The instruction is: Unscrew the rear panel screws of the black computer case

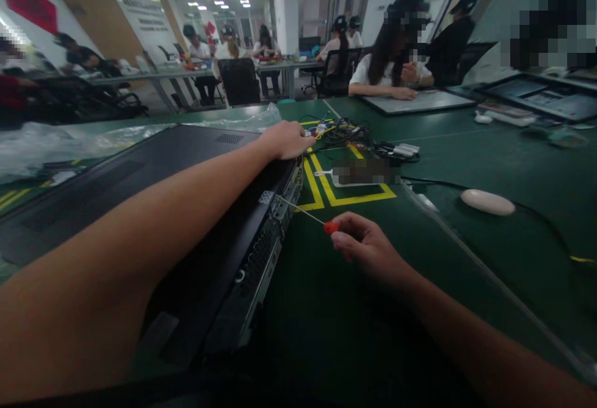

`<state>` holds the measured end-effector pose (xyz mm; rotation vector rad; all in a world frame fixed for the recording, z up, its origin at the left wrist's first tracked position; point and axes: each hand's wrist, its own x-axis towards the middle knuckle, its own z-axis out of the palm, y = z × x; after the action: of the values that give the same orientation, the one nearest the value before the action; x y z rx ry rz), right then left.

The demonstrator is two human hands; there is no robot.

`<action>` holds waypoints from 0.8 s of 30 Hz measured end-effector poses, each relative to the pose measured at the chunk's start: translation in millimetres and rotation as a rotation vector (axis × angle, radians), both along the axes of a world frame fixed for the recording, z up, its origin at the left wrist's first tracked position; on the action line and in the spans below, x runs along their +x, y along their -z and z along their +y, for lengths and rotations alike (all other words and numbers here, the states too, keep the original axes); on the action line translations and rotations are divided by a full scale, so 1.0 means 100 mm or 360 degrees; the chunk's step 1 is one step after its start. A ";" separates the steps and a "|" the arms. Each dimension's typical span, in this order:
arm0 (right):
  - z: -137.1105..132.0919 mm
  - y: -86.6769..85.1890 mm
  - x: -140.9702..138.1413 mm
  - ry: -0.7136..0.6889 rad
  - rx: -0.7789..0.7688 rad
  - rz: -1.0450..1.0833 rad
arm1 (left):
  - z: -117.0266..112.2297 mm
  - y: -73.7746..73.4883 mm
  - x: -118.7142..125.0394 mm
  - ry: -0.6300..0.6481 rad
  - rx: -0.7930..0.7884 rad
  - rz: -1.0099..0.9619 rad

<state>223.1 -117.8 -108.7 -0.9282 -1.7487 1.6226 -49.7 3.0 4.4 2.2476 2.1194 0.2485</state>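
Note:
A black computer case lies on its side on the green table, its metal back panel facing right. My left hand rests on the case's far top corner, fingers stretched over the edge, with the forearm crossing the top cover. Between the fingers of my right hand is the red handle of a screwdriver. The thin shaft points left, and its tip meets the back edge of the case near a small sticker. Whether the tip sits in a screw is too small to tell.
Tangled cables lie beyond the case, near yellow tape lines. A blurred phone-like object and a white computer mouse are to the right. Clear plastic wrap lies at left. Across the table a person sits by a flat panel.

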 end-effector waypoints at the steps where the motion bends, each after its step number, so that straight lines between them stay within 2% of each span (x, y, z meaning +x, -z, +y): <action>1: -0.03 0.02 -0.01 -0.0026 0.0042 -0.0011 | 0.00 0.00 0.00 0.0008 0.0005 -0.0005; 6: -0.09 0.06 -0.01 -0.0051 0.0159 0.0056 | 0.00 0.01 -0.01 0.0033 0.0081 -0.0002; 24: -0.06 0.11 0.03 -0.0057 0.0125 0.0090 | -0.02 0.03 -0.04 0.0056 0.0125 0.0021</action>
<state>226.3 -123.6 -119.3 -0.8113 -1.7866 1.5749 -54.0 1.1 1.2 2.3331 2.1100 0.3217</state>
